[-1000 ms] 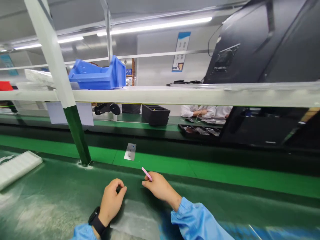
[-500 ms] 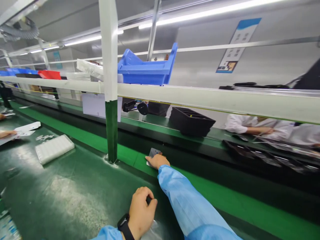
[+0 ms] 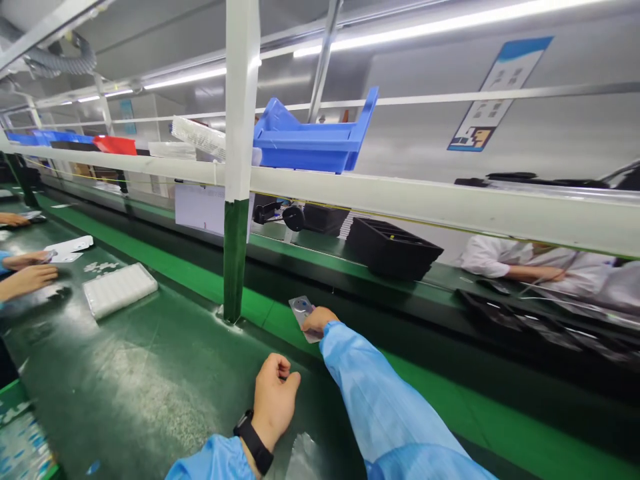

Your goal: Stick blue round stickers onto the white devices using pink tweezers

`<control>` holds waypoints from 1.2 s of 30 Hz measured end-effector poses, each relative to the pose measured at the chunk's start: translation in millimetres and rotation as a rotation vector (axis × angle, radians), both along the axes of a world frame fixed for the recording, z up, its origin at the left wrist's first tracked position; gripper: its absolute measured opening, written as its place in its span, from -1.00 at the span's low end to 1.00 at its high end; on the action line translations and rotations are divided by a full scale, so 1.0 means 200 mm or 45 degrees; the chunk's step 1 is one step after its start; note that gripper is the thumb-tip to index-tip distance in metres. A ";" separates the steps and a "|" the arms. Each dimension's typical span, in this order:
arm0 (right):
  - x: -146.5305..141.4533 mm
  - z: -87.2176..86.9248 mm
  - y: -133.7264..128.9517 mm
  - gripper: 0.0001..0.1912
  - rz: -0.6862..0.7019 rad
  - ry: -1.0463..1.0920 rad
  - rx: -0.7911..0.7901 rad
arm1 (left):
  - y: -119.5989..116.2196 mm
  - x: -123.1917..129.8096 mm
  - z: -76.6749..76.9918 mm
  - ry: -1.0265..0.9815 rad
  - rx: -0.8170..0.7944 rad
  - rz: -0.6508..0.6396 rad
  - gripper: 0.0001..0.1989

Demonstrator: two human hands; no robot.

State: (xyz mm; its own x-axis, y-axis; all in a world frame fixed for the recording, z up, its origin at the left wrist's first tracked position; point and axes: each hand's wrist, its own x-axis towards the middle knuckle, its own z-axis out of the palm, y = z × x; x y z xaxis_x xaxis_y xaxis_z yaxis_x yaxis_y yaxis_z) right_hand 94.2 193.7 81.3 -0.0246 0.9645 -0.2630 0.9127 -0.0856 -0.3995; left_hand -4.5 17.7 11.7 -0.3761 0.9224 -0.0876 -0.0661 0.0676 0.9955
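Note:
My right hand (image 3: 319,321) reaches forward across the green bench (image 3: 150,373), its fingers pressed on the edge of a small silver-grey plate (image 3: 300,313) with a round mark. The plate lies tilted towards the bench's green strip. My left hand (image 3: 274,400) is curled into a loose fist nearer to me, with a black watch (image 3: 254,441) on its wrist. Whatever its fingers may enclose is hidden. A thin sheet of clear plastic (image 3: 303,460) lies just right of that wrist. The pink stick is not visible.
A white post (image 3: 239,100) rises left of the plate. On the left are a white moulded tray (image 3: 120,290) and a co-worker's hands (image 3: 27,280). Beyond the rail stand a black tray (image 3: 395,250), a blue bin (image 3: 305,137) and a white-sleeved person (image 3: 515,263).
The view has swung left along the bench. My right arm has stretched forward onto the plate, which now sits tilted. The pink stick seen earlier in my right hand no longer shows.

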 end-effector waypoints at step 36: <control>0.64 -0.19 -1.43 -0.80 0.437 0.317 0.655 | -0.51 0.18 0.10 0.415 -0.023 -1.141 -0.73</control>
